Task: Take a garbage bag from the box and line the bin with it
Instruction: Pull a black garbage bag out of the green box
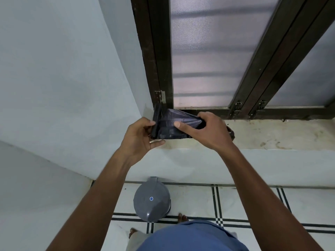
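Observation:
A roll of black garbage bags (156, 122) is held up in front of the window ledge. My left hand (140, 138) grips the rolled part at its left end. My right hand (204, 130) pinches the loose end of a black bag (172, 127) that is stretched out flat from the roll toward the right. Something brown (231, 132) peeks out behind my right hand on the ledge; I cannot tell what it is. The grey bin (151, 200) stands on the floor below, against the wall, with its lid closed.
A stained stone window ledge (272, 136) runs to the right under dark-framed frosted windows (208, 51). A pale wall corner lies to the left. The tiled floor (244, 205) has black lines; my bare feet stand just beside the bin.

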Motion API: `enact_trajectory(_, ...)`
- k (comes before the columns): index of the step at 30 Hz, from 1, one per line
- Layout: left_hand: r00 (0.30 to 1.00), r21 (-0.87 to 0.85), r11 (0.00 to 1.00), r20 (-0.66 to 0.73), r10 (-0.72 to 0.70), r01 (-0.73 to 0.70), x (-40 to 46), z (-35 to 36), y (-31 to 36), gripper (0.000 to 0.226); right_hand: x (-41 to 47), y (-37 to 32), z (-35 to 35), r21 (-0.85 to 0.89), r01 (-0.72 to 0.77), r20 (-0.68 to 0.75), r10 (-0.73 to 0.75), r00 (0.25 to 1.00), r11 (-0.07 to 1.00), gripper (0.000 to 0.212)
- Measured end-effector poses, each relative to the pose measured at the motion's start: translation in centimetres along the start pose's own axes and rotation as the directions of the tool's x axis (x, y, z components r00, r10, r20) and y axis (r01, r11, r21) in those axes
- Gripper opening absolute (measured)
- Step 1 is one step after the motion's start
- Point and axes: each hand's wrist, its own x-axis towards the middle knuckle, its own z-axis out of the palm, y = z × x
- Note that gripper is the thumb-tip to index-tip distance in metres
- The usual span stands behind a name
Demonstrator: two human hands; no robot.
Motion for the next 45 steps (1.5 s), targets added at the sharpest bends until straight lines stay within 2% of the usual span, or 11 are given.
enact_trajectory(5, 1.0, 0.106, 0.994, -0.005, -0.004, 0.005, 1.0, 0.8, 0.0, 0.049, 0.9, 1.2, -1.2, -0.263, 0.056, -0.071, -0.078, 0.994, 0.963, 0.078)
enact_trajectory(9, 1.0, 0.132, 0.991, 0.017, -0.021, 0.018, 2.0, 1.2, -0.4, 0.053, 1.3, 2.1, -2.2, -0.359, 0.041, -0.046, -0.061, 0.997, 0.932, 0.069)
enact_trajectory(13, 0.999, 0.315, 0.949, -0.038, -0.008, 0.019, 2.1, 2.4, -0.6, 0.048, 0.6, 1.2, -3.2, -0.584, 0.044, 0.119, 0.032, 0.992, 0.81, 0.097)
enact_trajectory(15, 0.998, 0.364, 0.931, -0.061, 0.014, 0.009, 2.1, 3.2, -1.0, 0.034, 0.1, -0.5, -3.4, -0.53, 0.131, 0.195, -0.03, 0.98, 0.838, 0.115)
enact_trajectory(17, 0.999, 0.395, 0.918, -0.015, 0.029, -0.02, 1.9, 4.3, -1.3, 0.03, -0.3, -2.4, -3.0, -0.325, 0.184, 0.251, -0.102, 0.963, 0.928, 0.115)
enact_trajectory(23, 0.998, 0.285, 0.958, 0.06, 0.021, -0.037, 1.3, 4.8, -0.5, 0.041, 0.7, -2.6, -0.7, 0.173, -0.039, 0.285, -0.012, 0.959, 0.984, 0.062)
enact_trajectory(28, 0.996, 0.089, 0.996, 0.08, -0.036, 0.029, 0.8, 2.7, 0.3, 0.06, 0.9, -0.6, -1.0, 0.16, 0.021, 0.128, -0.042, 0.991, 0.987, 0.06)
enact_trajectory(32, 0.998, 0.059, 0.998, 0.053, -0.019, 0.016, 0.8, 2.4, 0.7, 0.041, 1.5, 0.1, -1.9, 0.088, 0.019, 0.093, -0.028, 0.995, 0.996, 0.064)
enact_trajectory(38, 0.998, 0.263, 0.963, -0.012, 0.065, -0.06, 1.0, 2.8, 0.3, 0.033, 2.1, 0.5, -2.8, -0.48, 0.074, 0.089, -0.035, 0.995, 0.874, 0.07)
enact_trajectory(41, 0.998, 0.289, 0.955, 0.016, 0.068, -0.07, 1.0, 3.6, 0.1, 0.034, 1.5, -1.5, -2.8, -0.275, 0.18, 0.19, -0.13, 0.973, 0.944, 0.073)
enact_trajectory(45, 0.994, 0.278, 0.956, 0.068, 0.083, -0.099, 0.8, 4.3, 0.4, 0.033, 1.6, -2.5, -1.5, 0.186, 0.077, 0.343, -0.138, 0.929, 0.98, 0.042)
